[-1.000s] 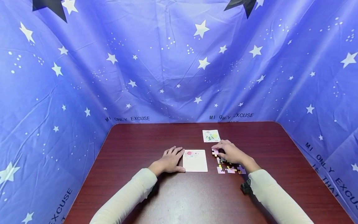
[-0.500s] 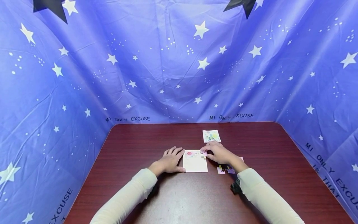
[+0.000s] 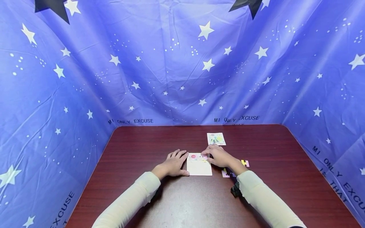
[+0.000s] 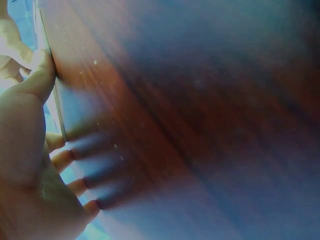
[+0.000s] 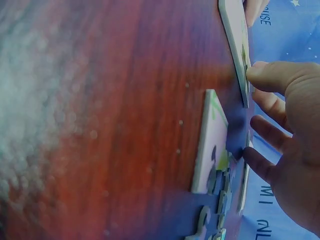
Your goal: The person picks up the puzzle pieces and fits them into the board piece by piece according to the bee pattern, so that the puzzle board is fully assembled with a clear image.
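Note:
A white puzzle tray (image 3: 199, 169) lies flat on the table, with fitted pieces (image 3: 193, 156) along its far edge, one showing a red circle. My left hand (image 3: 174, 163) rests at the tray's left side with fingers spread and thumb at the near corner; its spread fingers also show in the left wrist view. At the far right corner of the tray, my right hand (image 3: 219, 156) pinches a pink puzzle piece (image 3: 204, 157), mostly hidden by the fingers. In the right wrist view, the thumb (image 5: 272, 76) is right at the tray's edge (image 5: 235, 47).
Loose puzzle pieces (image 3: 226, 174) lie right of the tray, partly under my right forearm, and a yellow and pink one (image 3: 245, 163) shows beyond it. A small picture card (image 3: 216, 138) lies farther back on the dark red table (image 3: 142, 139). Blue star-printed cloth (image 3: 182, 63) surrounds the table.
My right hand has gone from the loose pieces leftward to the tray, bringing a pink puzzle piece to its far right corner. The left hand stays where it was.

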Demonstrator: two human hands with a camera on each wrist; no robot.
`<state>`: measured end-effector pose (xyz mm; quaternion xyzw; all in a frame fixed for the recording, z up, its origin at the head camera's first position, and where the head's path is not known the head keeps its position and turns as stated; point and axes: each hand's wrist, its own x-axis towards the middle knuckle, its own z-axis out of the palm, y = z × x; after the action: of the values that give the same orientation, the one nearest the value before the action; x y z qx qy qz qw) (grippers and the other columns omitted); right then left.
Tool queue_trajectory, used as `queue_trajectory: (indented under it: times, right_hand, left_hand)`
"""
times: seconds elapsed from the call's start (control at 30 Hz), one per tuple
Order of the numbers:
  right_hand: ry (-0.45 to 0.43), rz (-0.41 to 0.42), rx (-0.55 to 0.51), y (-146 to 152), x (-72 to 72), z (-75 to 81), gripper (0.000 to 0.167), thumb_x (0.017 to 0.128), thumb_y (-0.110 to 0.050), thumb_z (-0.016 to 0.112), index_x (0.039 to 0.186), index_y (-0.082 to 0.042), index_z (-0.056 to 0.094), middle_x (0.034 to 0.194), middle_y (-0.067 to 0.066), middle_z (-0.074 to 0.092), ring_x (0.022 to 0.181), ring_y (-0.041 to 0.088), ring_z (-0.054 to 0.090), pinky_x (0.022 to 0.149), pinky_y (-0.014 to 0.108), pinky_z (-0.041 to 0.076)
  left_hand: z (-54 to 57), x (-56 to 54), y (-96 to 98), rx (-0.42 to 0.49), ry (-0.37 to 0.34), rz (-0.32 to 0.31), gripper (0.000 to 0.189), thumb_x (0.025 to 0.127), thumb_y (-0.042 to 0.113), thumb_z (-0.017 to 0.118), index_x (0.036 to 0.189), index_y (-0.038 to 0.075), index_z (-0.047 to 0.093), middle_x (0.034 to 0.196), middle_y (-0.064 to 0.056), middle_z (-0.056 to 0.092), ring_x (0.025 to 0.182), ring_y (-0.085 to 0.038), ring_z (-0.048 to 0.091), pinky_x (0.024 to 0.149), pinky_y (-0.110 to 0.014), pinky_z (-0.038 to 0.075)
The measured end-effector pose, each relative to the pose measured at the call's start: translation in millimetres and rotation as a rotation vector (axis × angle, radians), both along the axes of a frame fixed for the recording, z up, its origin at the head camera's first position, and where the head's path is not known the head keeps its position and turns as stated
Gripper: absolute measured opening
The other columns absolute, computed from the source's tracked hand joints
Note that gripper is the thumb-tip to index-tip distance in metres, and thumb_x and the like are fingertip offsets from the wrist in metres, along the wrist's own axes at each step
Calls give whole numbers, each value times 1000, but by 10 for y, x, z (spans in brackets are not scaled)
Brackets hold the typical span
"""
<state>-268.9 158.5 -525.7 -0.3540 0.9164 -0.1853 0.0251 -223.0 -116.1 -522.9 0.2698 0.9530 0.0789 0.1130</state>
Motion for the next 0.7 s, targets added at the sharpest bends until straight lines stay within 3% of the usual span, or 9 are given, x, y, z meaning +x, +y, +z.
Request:
queue_trajectory:
  times: [0.33,0.7]
  right_hand:
    - [43,13,20,12,-16,-12,31,87,-16,70,117,-21,76,107,-2,69,107,23,60,89,48,46]
    - [22,-39,28,-34,23,-28,21,94,-22,71,114,-24,76,105,-7,66,109,20,59,91,47,45]
  left_hand:
    - [-29,-12,-2,-2,18,-4,100,86,67,68,160,11,32,165,-10,32,153,-41,27,118,-60,29]
    - [-7,0,-2,8,13,-7,100,86,67,68,160,10,32,165,-10,31,153,-41,26,118,-60,29]
